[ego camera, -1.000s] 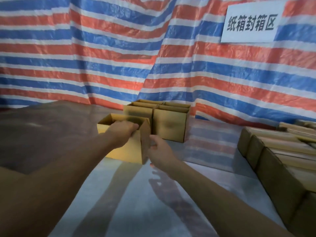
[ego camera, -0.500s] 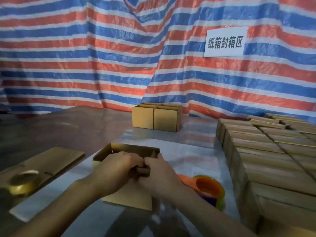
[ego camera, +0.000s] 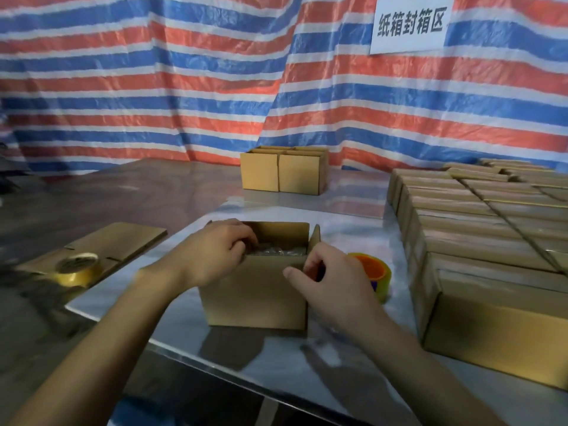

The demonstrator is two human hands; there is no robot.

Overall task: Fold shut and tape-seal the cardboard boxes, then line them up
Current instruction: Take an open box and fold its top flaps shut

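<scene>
The left hand [ego camera: 215,253] curls its fingers over the near rim of the open carton [ego camera: 255,299]; the right hand [ego camera: 332,278] grips its right corner, below the upright flap [ego camera: 315,241]. The carton stands on the table [ego camera: 353,216], a tape roll [ego camera: 376,272] just beside it. It looks light and stiff-walled — the flaps should hinge best when taken by their free edges.

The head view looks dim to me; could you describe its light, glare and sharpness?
Head view: dim overall; the table shows a pale sheen; the open box casts a shadow toward the camera; the box is fairly sharp, the gold tape roll at the dark left edge soft.
</scene>
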